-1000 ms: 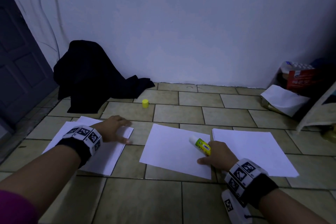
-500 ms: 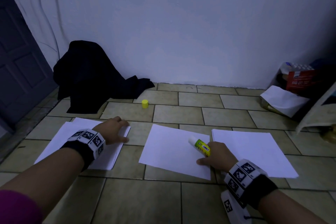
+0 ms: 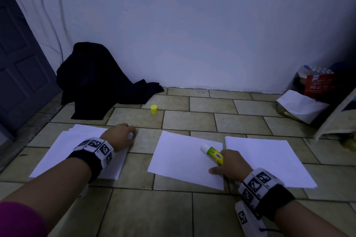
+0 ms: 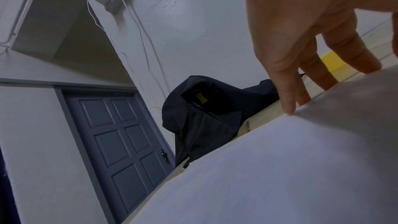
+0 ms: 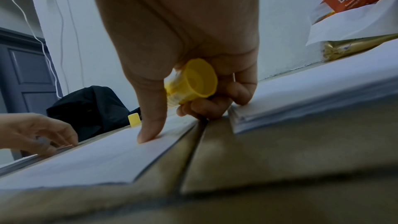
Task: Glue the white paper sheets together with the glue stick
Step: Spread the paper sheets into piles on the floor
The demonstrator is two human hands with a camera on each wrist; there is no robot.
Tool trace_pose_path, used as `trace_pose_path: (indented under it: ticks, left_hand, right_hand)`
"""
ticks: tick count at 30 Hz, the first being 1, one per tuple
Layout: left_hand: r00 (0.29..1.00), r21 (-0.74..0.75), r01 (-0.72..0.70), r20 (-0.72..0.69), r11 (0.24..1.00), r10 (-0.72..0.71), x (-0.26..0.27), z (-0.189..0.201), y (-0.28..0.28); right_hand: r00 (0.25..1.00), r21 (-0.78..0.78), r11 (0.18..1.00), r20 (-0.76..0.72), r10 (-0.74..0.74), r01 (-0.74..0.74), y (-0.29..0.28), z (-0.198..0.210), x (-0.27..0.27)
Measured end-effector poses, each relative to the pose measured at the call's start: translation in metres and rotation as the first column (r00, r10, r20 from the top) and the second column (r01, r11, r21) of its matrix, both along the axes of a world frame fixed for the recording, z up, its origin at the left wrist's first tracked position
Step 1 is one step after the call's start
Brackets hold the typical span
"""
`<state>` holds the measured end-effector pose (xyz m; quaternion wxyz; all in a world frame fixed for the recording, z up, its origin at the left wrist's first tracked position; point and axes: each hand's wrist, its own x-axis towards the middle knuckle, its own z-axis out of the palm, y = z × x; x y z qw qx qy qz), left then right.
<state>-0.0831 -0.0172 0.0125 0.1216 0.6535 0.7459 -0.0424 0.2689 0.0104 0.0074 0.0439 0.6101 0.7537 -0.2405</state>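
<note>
My right hand [image 3: 230,165] grips glue stick [image 3: 212,153], thumb pinning middle sheet [image 3: 183,158]. Left hand [image 3: 120,136], fingers extended, touches paper stack [image 3: 57,152] corner. Sheets look light, floppy, slippery; I'd lift by corner.

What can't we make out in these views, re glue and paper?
- Glue on the middle sheet: head view too dim; wrist views too blurred.
- Sheet count in the left stack: left hand and wrist cover it in the head view; blurred in the left wrist view.
- Left fingertips' hold on the paper: hidden in the head view.
- Glue stick tip: white, but whether glue is exposed is unclear; the right hand hides it in the right wrist view.
</note>
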Motion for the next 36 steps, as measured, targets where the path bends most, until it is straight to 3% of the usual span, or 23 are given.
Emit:
trace_pose_path:
  ticks: [3, 6, 9, 12, 15, 21, 26, 31, 36]
  left_hand:
    - [1.0, 0.014, -0.002, 0.03, 1.0, 0.002, -0.001, 0.001, -0.002]
    - [0.992, 0.123, 0.06, 0.101, 0.991, -0.073, 0.011, 0.009, -0.007]
    - [0.949, 0.129, 0.25, 0.163, 0.96, -0.269, 0.047, 0.019, -0.011]
    - [0.864, 0.058, 0.477, 0.152, 0.877, -0.48, 0.09, 0.015, -0.013]
    - [0.811, -0.069, 0.584, 0.09, 0.809, -0.578, 0.12, 0.003, -0.011]
    - [0.858, -0.109, 0.512, 0.003, 0.852, -0.514, 0.12, 0.01, -0.006]
    - [0.867, -0.134, 0.498, 0.101, 0.857, -0.488, 0.116, 0.008, -0.005]
    - [0.879, -0.169, 0.474, 0.153, 0.864, -0.453, 0.119, 0.006, 0.0]
    - [0.887, -0.212, 0.462, 0.133, 0.861, -0.443, 0.12, 0.006, 0.001]
  right_hand:
    - [1.0, 0.005, 1.0, -0.004, 0.004, -0.004, 0.0, 0.0, 0.001]
    - [1.0, 0.0, 1.0, -0.005, 0.016, -0.016, 0.002, -0.001, 0.001]
    - [0.999, 0.0, 1.0, -0.052, 0.017, -0.017, 0.001, 0.001, 0.001]
    - [0.978, 0.065, 0.998, -0.209, -0.007, 0.021, 0.004, 0.013, -0.004]
    - [0.95, 0.122, 0.992, -0.311, 0.003, 0.037, 0.014, 0.03, -0.008]
    - [0.959, 0.209, 0.978, -0.279, 0.042, 0.018, 0.036, 0.056, -0.007]
    - [0.912, 0.246, 0.959, -0.409, -0.031, 0.143, 0.051, 0.059, -0.019]
    - [0.881, 0.214, 0.973, -0.473, 0.025, 0.088, 0.056, 0.048, -0.047]
    - [0.91, 0.213, 0.977, -0.402, 0.096, -0.009, 0.06, 0.046, -0.061]
